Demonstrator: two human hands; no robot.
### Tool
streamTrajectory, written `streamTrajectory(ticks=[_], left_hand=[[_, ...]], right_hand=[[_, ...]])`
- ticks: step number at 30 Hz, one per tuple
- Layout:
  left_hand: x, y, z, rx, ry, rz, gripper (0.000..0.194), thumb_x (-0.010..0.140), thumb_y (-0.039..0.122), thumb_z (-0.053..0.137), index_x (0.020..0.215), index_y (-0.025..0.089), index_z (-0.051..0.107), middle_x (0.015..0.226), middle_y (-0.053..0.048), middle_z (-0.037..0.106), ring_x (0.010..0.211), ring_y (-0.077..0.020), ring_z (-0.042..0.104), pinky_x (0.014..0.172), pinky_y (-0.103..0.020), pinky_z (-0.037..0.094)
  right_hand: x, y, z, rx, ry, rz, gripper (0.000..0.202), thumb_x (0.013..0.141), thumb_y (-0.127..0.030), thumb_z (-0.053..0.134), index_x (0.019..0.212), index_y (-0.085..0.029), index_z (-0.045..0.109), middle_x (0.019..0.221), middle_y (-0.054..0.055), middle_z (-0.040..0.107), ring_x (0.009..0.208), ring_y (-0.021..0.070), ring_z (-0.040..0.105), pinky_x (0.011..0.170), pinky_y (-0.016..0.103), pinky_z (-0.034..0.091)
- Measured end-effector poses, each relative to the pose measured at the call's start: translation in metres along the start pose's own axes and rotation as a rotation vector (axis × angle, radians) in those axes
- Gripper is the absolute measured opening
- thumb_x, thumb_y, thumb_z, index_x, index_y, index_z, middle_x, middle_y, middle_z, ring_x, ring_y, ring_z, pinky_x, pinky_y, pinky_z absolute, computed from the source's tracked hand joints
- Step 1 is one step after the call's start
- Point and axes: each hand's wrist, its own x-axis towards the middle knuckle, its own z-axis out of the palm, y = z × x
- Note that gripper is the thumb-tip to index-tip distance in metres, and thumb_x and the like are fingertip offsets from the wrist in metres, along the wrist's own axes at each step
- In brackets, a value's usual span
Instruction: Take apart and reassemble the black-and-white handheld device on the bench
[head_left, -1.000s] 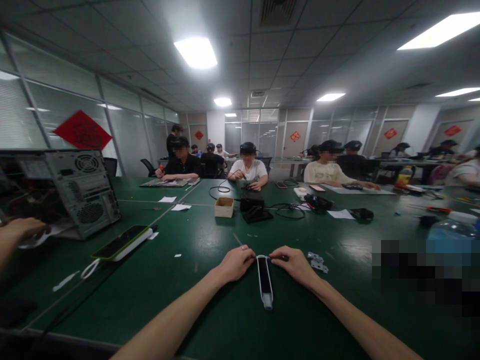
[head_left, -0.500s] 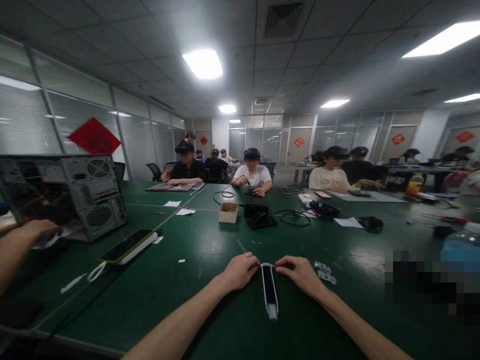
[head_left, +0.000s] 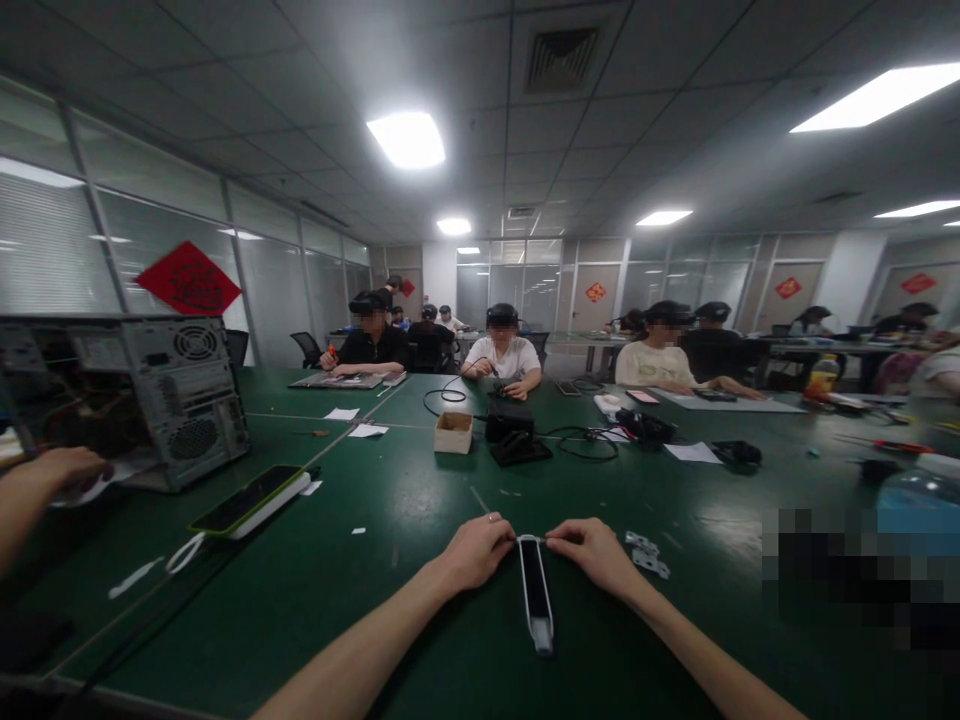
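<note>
A long narrow device [head_left: 535, 590] with a dark face and a white rim lies on the green table between my hands, its length running toward me. At its far end, my left hand [head_left: 480, 549] has its fingers pinched together at the left corner. My right hand [head_left: 592, 547] pinches at the right corner of the same end. What each pinch holds is too small to make out. Small grey metal pieces [head_left: 647, 555] lie just right of my right hand.
An open computer case [head_left: 187, 420] stands at the left, with another person's hand [head_left: 64, 470] beside it. A phone [head_left: 247, 500] lies near it. Beyond my hands are a small box [head_left: 453, 433] and a black device [head_left: 511, 425]. People sit across the table.
The view has shifted slightly, so the device and hands appear a little lower. Both hands keep their pinches at the device's far end.
</note>
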Motion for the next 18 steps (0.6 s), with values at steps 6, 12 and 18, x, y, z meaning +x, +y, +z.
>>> streamTrajectory(ticks=[6, 12, 18], left_hand=[[0.0, 0.001, -0.001, 0.007, -0.002, 0.004, 0.017, 0.09, 0.024, 0.043, 0.095, 0.019, 0.059, 0.097, -0.003, 0.058, 0.087, -0.0149, 0.055, 0.076, -0.025, 0.043], [0.001, 0.0, 0.003, 0.036, 0.014, -0.002, 0.017, 0.09, 0.022, 0.043, 0.094, 0.019, 0.059, 0.095, -0.002, 0.058, 0.088, -0.0149, 0.055, 0.077, -0.025, 0.042], [0.001, 0.001, 0.002, 0.029, 0.022, -0.014, 0.016, 0.089, 0.023, 0.044, 0.092, 0.02, 0.06, 0.095, -0.002, 0.058, 0.085, -0.0146, 0.055, 0.075, -0.025, 0.042]], right_hand=[[0.006, 0.002, 0.003, 0.024, -0.039, 0.093, 0.023, 0.077, -0.035, 0.059, 0.085, -0.018, 0.073, 0.079, 0.003, 0.07, 0.065, 0.0143, 0.061, 0.056, 0.023, 0.045], [0.013, 0.009, 0.012, 0.07, 0.004, 0.233, 0.022, 0.077, -0.03, 0.058, 0.073, -0.012, 0.071, 0.063, 0.003, 0.064, 0.046, 0.0076, 0.049, 0.043, 0.018, 0.035], [0.01, 0.003, 0.013, 0.189, -0.011, 0.28, 0.023, 0.079, -0.028, 0.057, 0.069, -0.012, 0.069, 0.062, 0.002, 0.063, 0.043, 0.0053, 0.046, 0.041, 0.017, 0.033]])
